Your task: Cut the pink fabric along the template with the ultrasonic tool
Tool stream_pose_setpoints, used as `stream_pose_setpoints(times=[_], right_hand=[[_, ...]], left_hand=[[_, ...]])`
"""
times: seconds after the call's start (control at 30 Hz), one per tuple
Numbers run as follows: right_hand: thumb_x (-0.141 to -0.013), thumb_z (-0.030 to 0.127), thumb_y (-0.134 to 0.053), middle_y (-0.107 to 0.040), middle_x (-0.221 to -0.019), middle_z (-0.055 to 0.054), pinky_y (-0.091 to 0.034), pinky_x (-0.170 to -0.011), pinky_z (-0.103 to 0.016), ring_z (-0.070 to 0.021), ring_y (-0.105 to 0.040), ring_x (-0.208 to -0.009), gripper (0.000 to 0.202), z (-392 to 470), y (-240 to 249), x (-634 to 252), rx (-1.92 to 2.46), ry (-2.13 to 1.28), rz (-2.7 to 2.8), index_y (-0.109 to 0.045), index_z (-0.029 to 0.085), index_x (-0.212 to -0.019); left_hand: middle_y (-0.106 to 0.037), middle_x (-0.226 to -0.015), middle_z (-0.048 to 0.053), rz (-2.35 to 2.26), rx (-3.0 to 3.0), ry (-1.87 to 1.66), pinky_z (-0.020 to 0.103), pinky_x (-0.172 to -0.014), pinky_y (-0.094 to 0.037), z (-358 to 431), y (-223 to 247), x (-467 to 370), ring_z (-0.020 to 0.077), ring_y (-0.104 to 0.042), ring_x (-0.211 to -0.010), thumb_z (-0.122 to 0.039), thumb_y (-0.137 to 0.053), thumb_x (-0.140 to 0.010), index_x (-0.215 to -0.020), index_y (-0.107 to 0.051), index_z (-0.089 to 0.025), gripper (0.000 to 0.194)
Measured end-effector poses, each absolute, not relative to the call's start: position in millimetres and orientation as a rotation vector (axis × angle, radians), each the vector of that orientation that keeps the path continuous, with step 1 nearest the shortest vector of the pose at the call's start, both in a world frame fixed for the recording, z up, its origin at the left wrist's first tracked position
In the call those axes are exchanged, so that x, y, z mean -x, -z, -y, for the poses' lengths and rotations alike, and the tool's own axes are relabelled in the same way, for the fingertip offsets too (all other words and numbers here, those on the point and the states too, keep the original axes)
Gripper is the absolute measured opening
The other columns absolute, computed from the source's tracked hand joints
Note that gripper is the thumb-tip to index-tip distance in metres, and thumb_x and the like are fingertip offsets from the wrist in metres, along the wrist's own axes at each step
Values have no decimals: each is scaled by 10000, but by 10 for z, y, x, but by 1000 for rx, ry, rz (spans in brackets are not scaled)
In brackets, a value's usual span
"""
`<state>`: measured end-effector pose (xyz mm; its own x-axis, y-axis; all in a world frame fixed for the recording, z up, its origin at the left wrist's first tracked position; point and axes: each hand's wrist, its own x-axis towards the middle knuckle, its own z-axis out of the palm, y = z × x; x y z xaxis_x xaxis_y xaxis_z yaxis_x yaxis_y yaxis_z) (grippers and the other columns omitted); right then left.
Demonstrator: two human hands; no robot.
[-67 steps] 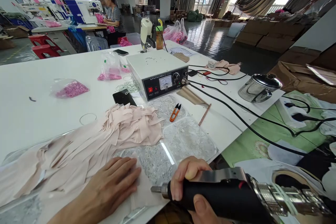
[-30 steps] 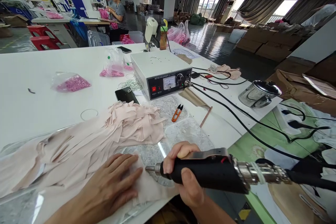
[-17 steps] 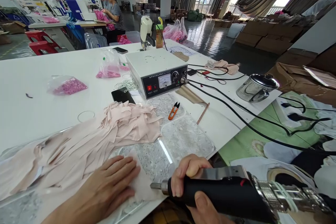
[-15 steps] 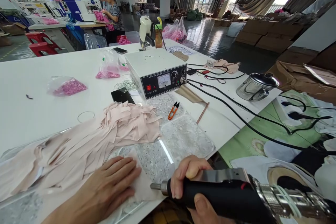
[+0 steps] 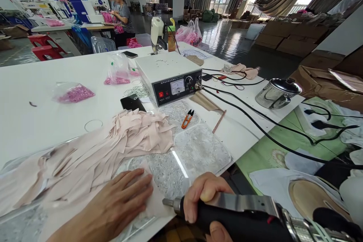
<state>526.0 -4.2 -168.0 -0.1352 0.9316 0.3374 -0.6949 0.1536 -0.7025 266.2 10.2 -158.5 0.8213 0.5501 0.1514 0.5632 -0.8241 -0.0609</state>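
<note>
My left hand (image 5: 113, 200) lies flat, fingers stretched out, pressing a thin pale pink fabric piece (image 5: 154, 200) onto the grey marbled board (image 5: 198, 145). Wrapped around a black-bodied ultrasonic handpiece (image 5: 235, 213), my right hand (image 5: 205, 193) holds it almost level at the near table edge. Its metal tip (image 5: 168, 202) points left, at the right edge of the fabric piece; whether it touches is hard to tell. Beyond my left hand spreads a heap of pale pink fabric strips (image 5: 136, 132). Orange thread snips (image 5: 187, 119) rest on the board.
A white control box (image 5: 178, 87) with a dial stands behind the board, black cables (image 5: 249, 115) running right from it. A steel mug (image 5: 278, 93), a black phone (image 5: 132, 103) and bags of pink pieces (image 5: 74, 93) are on the table. A person (image 5: 124, 15) sits beyond, by a sewing machine.
The handpiece's rear end has dipped slightly, while its tip stays almost in place. My left hand has barely shifted on the fabric.
</note>
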Motion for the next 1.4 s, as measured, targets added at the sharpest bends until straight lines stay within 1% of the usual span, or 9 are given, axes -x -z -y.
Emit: stream_pose_setpoints(times=[0.13,0.23,0.4,0.53,0.67,0.8,0.97,1.27,1.4], right_hand=[[-865,357,-655,-649,-909,-26,-525,-542,-269,-109,-656,-559,131,69,1629,-5267,389,-1442,865,-680,289,-974],[-890,376,-619,-646,-918,-42,-536,-563,-289,-122,-662,-585,158,102,1571,-5269,391,-1447,885,-678,270,-992],[-906,392,-585,-595,-888,-14,-484,-519,-273,-99,-601,-540,134,108,1535,-5183,468,-1331,884,-627,286,-976],[-881,440,-568,-526,-866,-7,-447,-511,-281,-104,-547,-554,193,34,1520,-5057,545,-1159,953,-548,282,-989],[-893,415,-509,-509,-872,-18,-444,-516,-291,-113,-530,-574,186,-54,1567,-4993,531,-1088,1037,-503,272,-1012],[-877,458,-532,-526,-832,-25,-480,-555,-329,-147,-539,-617,237,-68,1682,-5005,588,-1112,1059,-476,256,-986],[-877,445,-542,-540,-839,-31,-509,-610,-363,-170,-556,-677,235,-47,1752,-5028,570,-1150,1067,-472,262,-1007],[-884,410,-548,-530,-881,-27,-503,-568,-332,-135,-532,-614,191,-147,1649,-5009,550,-1130,1106,-470,260,-974],[-904,421,-520,-510,-879,-22,-496,-541,-321,-122,-524,-584,186,-102,1499,-5177,542,-1162,1042,-495,255,-985]], left_hand=[[-525,-1415,-7,900,2875,130,414,-1025,-457,-75,1634,-2631,279,-403,-1349,-233,-373,-1025,-1345,-550,-281,369],[-506,-1432,-14,910,2873,110,416,-1031,-453,-66,1663,-2611,283,-383,-1365,-228,-385,-1018,-1409,-481,-308,410],[-537,-1399,10,922,2912,169,421,-1015,-467,-60,1665,-2618,290,-426,-1337,-207,-396,-1004,-1400,-493,-319,423],[-547,-1388,10,947,2913,190,428,-1021,-459,-51,1648,-2648,287,-416,-1344,-203,-360,-1012,-1389,-505,-316,419],[-551,-1379,16,934,2917,192,425,-1023,-458,-58,1641,-2652,289,-420,-1340,-197,-402,-1000,-1351,-546,-300,394],[-546,-1381,33,897,2929,193,420,-996,-478,-64,1655,-2635,297,-448,-1315,-188,-450,-977,-1363,-535,-295,409],[-529,-1399,4,933,2925,210,442,-1008,-454,-49,1678,-2636,297,-414,-1336,-185,-410,-999,-1353,-538,-302,395],[-554,-1377,15,948,2909,265,417,-1031,-429,-85,1680,-2627,275,-450,-1317,-191,-408,-1004,-1331,-562,-296,376],[-539,-1399,33,1002,2889,250,419,-1048,-422,-116,1682,-2583,274,-451,-1322,-213,-405,-1007,-1383,-512,-301,401]])
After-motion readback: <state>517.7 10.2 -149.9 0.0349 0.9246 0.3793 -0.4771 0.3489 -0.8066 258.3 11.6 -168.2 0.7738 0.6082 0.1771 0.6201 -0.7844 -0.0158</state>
